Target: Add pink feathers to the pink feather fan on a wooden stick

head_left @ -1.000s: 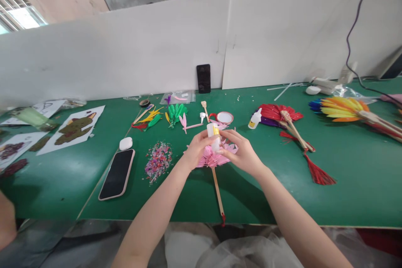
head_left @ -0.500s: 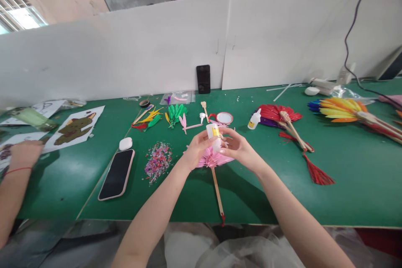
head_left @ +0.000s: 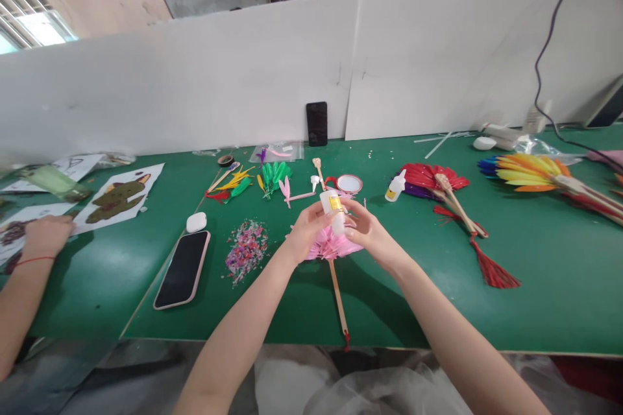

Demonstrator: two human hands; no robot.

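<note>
My left hand [head_left: 308, 228] and my right hand [head_left: 366, 224] close from both sides around a small white glue bottle [head_left: 336, 216] with a yellow label. The bottle is held tilted over a pink feather fan [head_left: 325, 246], whose upper part my hands partly hide. The fan's wooden handle [head_left: 339, 298] points toward me and ends in a short red cord. Just beyond my hands lie a white nozzle cap [head_left: 315, 183], pink feathers [head_left: 287, 192] and a roll of tape [head_left: 349, 183]. A pile of colourful sequins [head_left: 246, 246] is left of the fan.
A phone [head_left: 182, 270] and white case [head_left: 196, 222] lie left. A second glue bottle [head_left: 395, 187] stands by a red fan [head_left: 431, 176]; a rainbow fan [head_left: 528, 172] lies farther right. Another person's hand [head_left: 47, 237] works at far left. A white board [head_left: 195, 78] backs the table.
Both hands keep hold of the glue bottle over the fan, with only a slight shift of the fingers. The other person's hand at far left has moved a little to the right.
</note>
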